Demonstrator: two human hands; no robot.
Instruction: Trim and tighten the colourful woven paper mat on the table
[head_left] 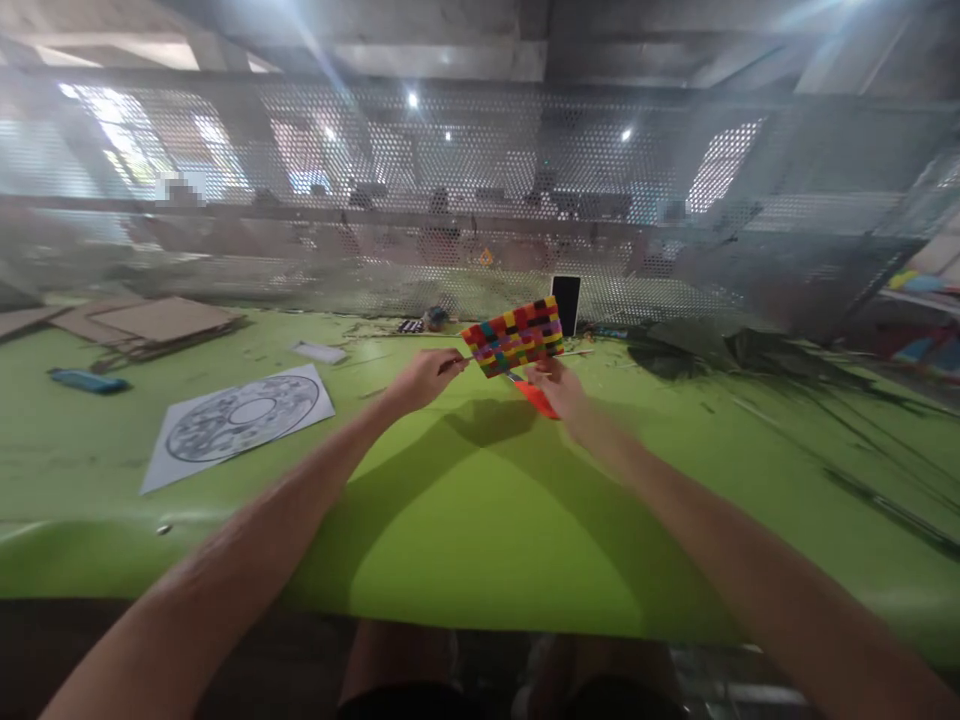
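Note:
A woven mat of many-coloured strips (516,336) is held up above the green table (480,520), tilted slightly. My left hand (424,377) pinches a thin stick or strip end at the mat's left edge. My right hand (559,385) is under the mat's lower right edge, gripping it, with a red-orange piece (537,398) showing just below the fingers. Both arms reach forward from the near edge.
A printed sheet with a round pattern (238,420) lies at left. Cardboard pieces (150,325) and a blue object (88,381) sit at far left. A black phone (565,302) stands behind the mat. Dark leaves (750,355) spread at right. Perforated mesh (480,190) closes the back.

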